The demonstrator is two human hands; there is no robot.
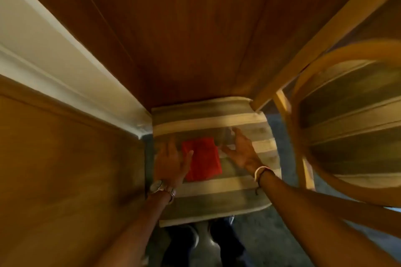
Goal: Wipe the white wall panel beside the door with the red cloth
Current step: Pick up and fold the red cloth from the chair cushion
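A folded red cloth (pixel 201 159) lies flat on the striped seat of a wooden chair (pixel 212 197) below me. My left hand (pixel 171 160) hovers at the cloth's left edge with fingers spread, its thumb over the cloth's corner. My right hand (pixel 240 149) is just right of the cloth, palm open, holding nothing. The white wall panel (pixel 36 41) runs along the left, beside the brown wooden door (pixel 184 28) straight ahead. The picture is blurred by motion.
A second wooden chair (pixel 351 115) with a curved back stands close on the right. Brown wood panelling (pixel 65 169) fills the lower left under the white moulding. My feet (pixel 201 243) stand on dark floor below the seat's front edge.
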